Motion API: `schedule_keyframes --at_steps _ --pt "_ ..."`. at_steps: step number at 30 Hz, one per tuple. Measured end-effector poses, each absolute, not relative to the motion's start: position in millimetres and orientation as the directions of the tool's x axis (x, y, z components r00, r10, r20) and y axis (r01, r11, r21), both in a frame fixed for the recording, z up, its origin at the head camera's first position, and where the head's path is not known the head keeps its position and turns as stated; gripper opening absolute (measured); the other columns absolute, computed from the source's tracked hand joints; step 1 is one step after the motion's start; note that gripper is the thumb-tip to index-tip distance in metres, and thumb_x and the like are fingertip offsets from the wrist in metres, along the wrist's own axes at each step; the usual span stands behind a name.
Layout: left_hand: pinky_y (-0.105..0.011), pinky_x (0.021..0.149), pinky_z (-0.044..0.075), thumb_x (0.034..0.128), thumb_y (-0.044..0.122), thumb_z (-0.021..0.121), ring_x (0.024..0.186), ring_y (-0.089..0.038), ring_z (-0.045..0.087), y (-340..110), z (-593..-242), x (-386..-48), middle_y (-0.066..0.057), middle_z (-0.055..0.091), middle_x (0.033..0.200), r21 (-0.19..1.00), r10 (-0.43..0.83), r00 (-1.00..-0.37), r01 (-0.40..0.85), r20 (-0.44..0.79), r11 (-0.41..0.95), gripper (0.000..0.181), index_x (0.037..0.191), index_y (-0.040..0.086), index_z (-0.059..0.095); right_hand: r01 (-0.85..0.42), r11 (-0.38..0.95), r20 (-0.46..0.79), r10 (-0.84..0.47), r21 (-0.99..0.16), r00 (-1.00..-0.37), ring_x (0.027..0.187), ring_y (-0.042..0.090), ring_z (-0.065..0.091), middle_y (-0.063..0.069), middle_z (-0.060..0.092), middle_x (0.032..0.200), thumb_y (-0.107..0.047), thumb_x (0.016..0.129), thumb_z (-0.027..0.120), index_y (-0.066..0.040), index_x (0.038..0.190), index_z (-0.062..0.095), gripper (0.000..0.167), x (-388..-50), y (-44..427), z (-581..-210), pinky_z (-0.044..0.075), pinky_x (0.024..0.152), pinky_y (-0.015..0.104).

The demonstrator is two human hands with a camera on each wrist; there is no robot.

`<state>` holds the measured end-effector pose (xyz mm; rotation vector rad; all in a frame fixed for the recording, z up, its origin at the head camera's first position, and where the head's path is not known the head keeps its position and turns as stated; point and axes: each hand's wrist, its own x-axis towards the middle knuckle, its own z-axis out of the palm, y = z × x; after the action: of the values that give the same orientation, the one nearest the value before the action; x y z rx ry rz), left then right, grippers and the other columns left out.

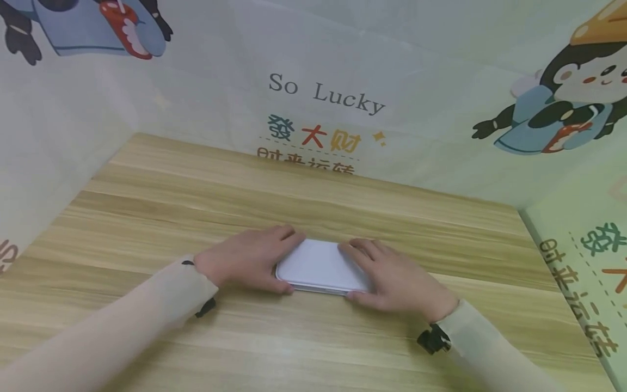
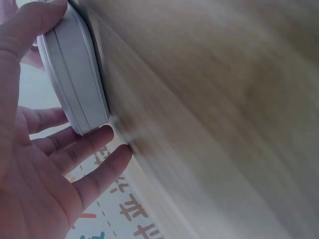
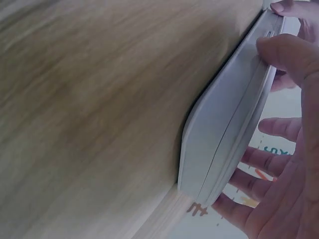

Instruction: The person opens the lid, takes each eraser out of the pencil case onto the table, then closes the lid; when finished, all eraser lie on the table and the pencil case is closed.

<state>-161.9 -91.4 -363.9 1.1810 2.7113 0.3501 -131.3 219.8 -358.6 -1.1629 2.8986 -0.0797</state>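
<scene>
White backdrop [image 1: 196,81] stands behind a wood-grain surface [image 1: 274,354]. Left hand [image 1: 247,258] and right hand [image 1: 399,275] grip a white case [image 1: 323,267], which lies between them on the surface, near the middle. Fingers [image 3: 251,186] are parted and, with thumbs [image 3: 286,52] at the near edge, pinch the case by its two ends. A thin seam [image 3: 214,157] runs along its side. Recommended: equal pressure from both hands, thumbs level, case flat; uneven force would likely skew it.

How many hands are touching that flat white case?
2: the left hand is at the left end of the flat white case, the right hand at its right end.
</scene>
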Motion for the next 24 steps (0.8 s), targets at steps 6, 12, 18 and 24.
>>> schedule_keyframes --at_steps 6,12,18,24 --pt "-0.038 0.099 0.057 0.0832 0.054 0.078 0.113 -0.018 0.061 -85.8 -365.4 -160.7 -0.01 0.058 0.141 0.255 0.732 -0.679 0.699 -0.053 0.668 0.093 0.155 0.007 0.042 -0.699 0.715 0.004 -0.699 0.001 -0.715 0.138 0.034 0.055 0.015 0.05 0.157 -0.058 0.092 0.067 -0.011 0.162 0.039 0.089 -129.9 215.2 -360.3 0.054 0.11 0.05" --pt "-0.033 0.088 0.057 0.0802 0.048 0.079 0.1 -0.015 0.058 -82.0 -365.4 -159.8 -0.006 0.06 0.126 0.223 0.721 -0.692 0.697 -0.037 0.681 0.084 0.146 0.007 0.048 -0.705 0.708 0.028 -0.706 0.047 -0.708 0.133 0.034 0.059 0.015 0.054 0.152 -0.056 0.088 0.069 -0.008 0.158 0.044 0.088 -129.1 212.3 -362.2 0.056 0.107 0.048" --pt "-0.033 0.085 0.057 0.0777 0.042 0.081 0.096 -0.017 0.057 -79.0 -363.1 -157.6 -0.008 0.059 0.118 0.221 0.73 -0.683 0.712 0.0 0.666 0.078 0.138 0.003 0.052 -0.719 0.692 0.064 -0.722 0.072 -0.689 0.124 0.034 0.062 0.016 0.058 0.144 -0.052 0.085 0.071 -0.005 0.154 0.049 0.086 -128.9 210.5 -363.7 0.058 0.101 0.047" --pt "-0.032 0.086 0.057 0.0767 0.04 0.081 0.096 -0.017 0.057 -77.7 -363.1 -157.1 -0.008 0.059 0.116 0.214 0.729 -0.684 0.711 -0.012 0.67 0.077 0.136 0.001 0.052 -0.735 0.669 0.079 -0.743 0.114 -0.664 0.121 0.034 0.063 0.017 0.06 0.139 -0.052 0.085 0.071 -0.003 0.151 0.051 0.085 -129.1 208.4 -365.7 0.059 0.101 0.047"
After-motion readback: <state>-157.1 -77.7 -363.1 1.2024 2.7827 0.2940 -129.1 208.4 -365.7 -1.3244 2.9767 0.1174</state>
